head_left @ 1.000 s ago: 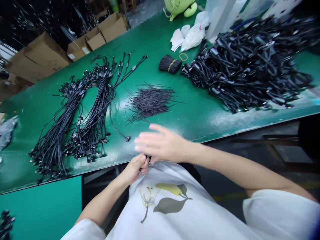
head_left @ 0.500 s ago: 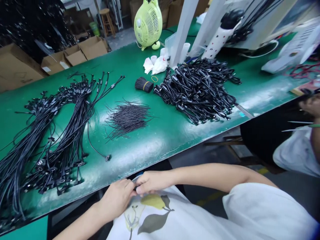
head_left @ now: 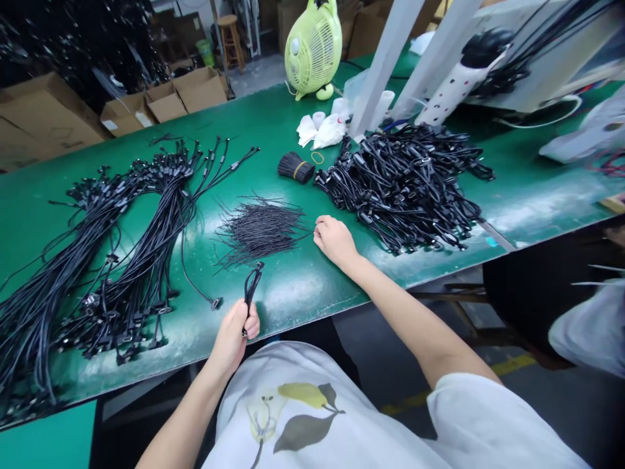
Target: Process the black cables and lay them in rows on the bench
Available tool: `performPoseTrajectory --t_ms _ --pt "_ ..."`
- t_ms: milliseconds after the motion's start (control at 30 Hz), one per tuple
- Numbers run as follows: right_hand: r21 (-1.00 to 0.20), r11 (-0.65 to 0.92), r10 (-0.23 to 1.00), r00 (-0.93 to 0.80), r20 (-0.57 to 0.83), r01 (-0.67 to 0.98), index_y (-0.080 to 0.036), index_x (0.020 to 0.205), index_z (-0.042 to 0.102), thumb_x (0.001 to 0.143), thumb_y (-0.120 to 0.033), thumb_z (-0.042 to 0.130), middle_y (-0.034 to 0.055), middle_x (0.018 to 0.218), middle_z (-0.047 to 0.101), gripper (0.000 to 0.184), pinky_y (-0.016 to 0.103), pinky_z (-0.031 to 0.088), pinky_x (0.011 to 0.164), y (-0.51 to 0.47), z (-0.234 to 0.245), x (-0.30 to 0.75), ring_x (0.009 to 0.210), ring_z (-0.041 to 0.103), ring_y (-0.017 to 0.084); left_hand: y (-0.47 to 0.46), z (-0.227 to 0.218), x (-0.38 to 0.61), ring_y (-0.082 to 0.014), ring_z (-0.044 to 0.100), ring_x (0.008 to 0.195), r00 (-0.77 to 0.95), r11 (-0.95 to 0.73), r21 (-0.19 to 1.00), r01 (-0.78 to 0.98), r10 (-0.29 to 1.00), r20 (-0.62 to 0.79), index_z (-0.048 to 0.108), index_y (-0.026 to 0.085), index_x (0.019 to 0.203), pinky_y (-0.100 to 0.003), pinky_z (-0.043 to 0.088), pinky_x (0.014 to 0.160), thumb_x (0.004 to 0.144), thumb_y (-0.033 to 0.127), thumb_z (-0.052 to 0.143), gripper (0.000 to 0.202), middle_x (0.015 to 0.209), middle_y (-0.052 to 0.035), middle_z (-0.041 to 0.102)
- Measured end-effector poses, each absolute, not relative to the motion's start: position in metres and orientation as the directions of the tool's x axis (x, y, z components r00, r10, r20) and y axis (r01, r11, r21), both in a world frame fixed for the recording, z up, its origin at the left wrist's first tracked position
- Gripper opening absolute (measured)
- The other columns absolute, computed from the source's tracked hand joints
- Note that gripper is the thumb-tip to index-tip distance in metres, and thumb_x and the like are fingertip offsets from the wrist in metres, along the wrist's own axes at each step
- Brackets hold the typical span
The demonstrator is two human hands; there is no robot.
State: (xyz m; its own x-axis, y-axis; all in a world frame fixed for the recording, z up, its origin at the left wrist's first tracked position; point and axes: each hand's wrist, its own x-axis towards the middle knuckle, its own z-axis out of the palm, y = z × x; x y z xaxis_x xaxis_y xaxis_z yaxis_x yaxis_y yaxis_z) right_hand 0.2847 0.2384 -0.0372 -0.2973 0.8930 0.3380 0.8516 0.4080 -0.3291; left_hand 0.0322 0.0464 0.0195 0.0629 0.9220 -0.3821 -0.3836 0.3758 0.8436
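My left hand [head_left: 230, 335] is closed around a black cable [head_left: 252, 285], folded into a short bundle that stands up out of the fist near the table's front edge. My right hand [head_left: 336, 242] reaches over the table, its fingertips pinched at the end of a thin black twist tie [head_left: 306, 230] that sticks out from the loose pile of twist ties [head_left: 263, 227]. Just behind that pile lies a bunch of ties [head_left: 295, 168] held by a yellow band. To the right of my right hand is a heap of folded black cables [head_left: 410, 185].
Long unfolded cables [head_left: 146, 238] spread over the left of the green table [head_left: 297, 296]. At the back stand a green fan [head_left: 313, 52], white crumpled wrappers [head_left: 328, 132] and grey posts [head_left: 385, 65]. Cardboard boxes [head_left: 200, 90] sit beyond. Another person's sleeve [head_left: 593, 326] shows at right.
My hands were together at my lap and have parted. The left has come up with the folded cable in view; the right has moved forward to the twist ties. The view has shifted slightly.
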Motion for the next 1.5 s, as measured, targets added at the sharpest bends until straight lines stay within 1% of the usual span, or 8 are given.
performPoseTrajectory --t_ms 133,333,433,600,867,1167,1300,1500 --pt "-0.593 0.361 0.924 -0.189 0.333 0.719 -0.013 0.091 0.060 0.092 -0.021 0.043 0.0114 0.094 0.062 0.019 0.031 0.042 0.076 0.197 -0.013 0.260 0.081 0.054 0.019 0.045 0.021 0.042 -0.0063 0.028 0.048 0.125 0.385 0.821 -0.422 0.922 -0.367 0.055 0.017 0.100 -0.019 0.022 0.046 0.085 0.053 0.059 0.039 0.056 0.0086 0.031" --pt "-0.903 0.319 0.847 -0.515 0.135 0.288 -0.016 0.092 0.059 0.093 -0.025 0.046 0.0010 0.079 0.062 0.016 0.022 0.043 0.064 0.104 0.000 0.194 0.069 0.055 0.011 0.055 0.021 0.049 -0.0074 0.028 0.048 0.073 0.292 0.871 -0.395 0.955 -0.287 0.048 0.013 0.129 -0.021 0.024 0.048 0.087 0.049 0.056 0.055 0.058 0.0084 0.032" --pt "-0.710 0.577 0.772 -0.552 0.314 0.404 -0.015 0.091 0.061 0.094 -0.021 0.044 0.0045 0.080 0.062 0.018 0.025 0.043 0.067 0.091 0.001 0.188 0.073 0.056 0.013 0.056 0.016 0.041 -0.0094 0.035 0.052 -0.068 0.219 0.958 -0.183 0.970 -0.234 0.058 0.013 0.120 -0.022 0.030 0.051 0.090 0.045 0.052 0.044 0.063 0.0038 0.043" --pt "-0.023 0.963 0.244 -0.832 0.498 0.268 -0.013 0.095 0.061 0.094 -0.009 0.035 0.0138 0.107 0.063 0.026 0.034 0.042 0.080 0.107 0.017 0.189 0.096 0.056 0.020 0.052 0.013 0.027 -0.0192 0.052 0.075 -0.067 0.101 0.968 0.229 0.994 -0.087 0.068 0.019 0.109 -0.027 0.040 0.065 0.086 0.033 0.054 0.030 0.075 -0.0043 0.059" --pt "0.314 0.944 -0.185 -0.950 0.252 -0.101 -0.012 0.097 0.055 0.097 -0.018 0.038 0.0083 0.101 0.059 0.017 0.030 0.041 0.070 0.120 0.064 0.179 0.089 0.057 0.016 0.047 0.010 0.019 -0.0067 0.022 0.042 0.103 0.336 0.942 -0.002 0.937 -0.334 0.065 0.012 0.081 -0.021 0.016 0.042 0.078 0.057 0.057 0.046 0.047 0.0065 0.037" --pt "0.385 0.919 -0.139 -0.982 0.125 -0.081 -0.011 0.072 0.057 0.090 -0.014 0.045 0.0062 0.068 0.053 0.023 0.029 0.030 0.051 0.116 0.062 0.175 0.063 0.052 0.017 0.052 -0.009 0.019 -0.0062 0.021 0.038 0.118 0.394 0.918 0.049 0.910 -0.397 0.059 0.016 0.070 -0.021 0.015 0.039 0.062 0.082 0.056 0.066 0.040 0.0079 0.033" --pt "0.414 0.910 -0.043 -0.986 0.163 0.029 -0.009 0.068 0.057 0.086 -0.009 0.045 0.0062 0.065 0.051 0.022 0.027 0.028 0.047 0.113 0.057 0.172 0.055 0.048 0.015 0.054 -0.012 0.020 -0.0166 0.048 0.049 0.045 0.339 0.933 0.121 0.937 -0.346 0.068 0.016 0.086 -0.027 0.039 0.046 0.061 0.073 0.064 0.063 0.047 0.0022 0.047" --pt "-0.002 0.883 0.462 -0.868 0.185 0.469 -0.013 0.077 0.062 0.082 -0.025 0.055 0.0057 0.074 0.065 0.014 0.027 0.037 0.045 0.134 0.061 0.150 0.062 0.058 0.018 0.074 0.009 0.023 -0.0292 0.058 0.114 -0.131 0.254 0.965 0.072 0.961 -0.243 0.065 0.023 0.115 -0.038 0.049 0.094 0.076 0.058 0.056 0.053 0.097 -0.0068 0.070"
